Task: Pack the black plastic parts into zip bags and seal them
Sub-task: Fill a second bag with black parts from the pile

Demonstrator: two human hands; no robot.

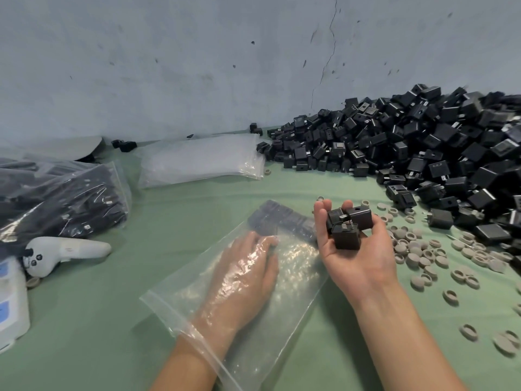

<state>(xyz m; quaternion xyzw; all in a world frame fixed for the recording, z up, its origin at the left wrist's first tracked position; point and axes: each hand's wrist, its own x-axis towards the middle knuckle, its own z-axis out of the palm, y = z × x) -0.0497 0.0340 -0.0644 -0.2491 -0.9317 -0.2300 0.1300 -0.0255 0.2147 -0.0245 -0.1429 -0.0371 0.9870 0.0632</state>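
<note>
Green table [84, 320], cracked wall [197, 66] | left hand [245, 272] flat inside bag [298, 280] | right hand [358, 252] cups parts [346, 228]

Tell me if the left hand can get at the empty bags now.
Probably not directly: the left hand is wrist-deep inside the open bag and must pull out first. Beyond that, nothing blocks the way to the empty bags.

a pale blue-grey wall [169, 66], scuffed and cracked, rises straight behind a work surface covered in dull green cloth [84, 320].
</note>
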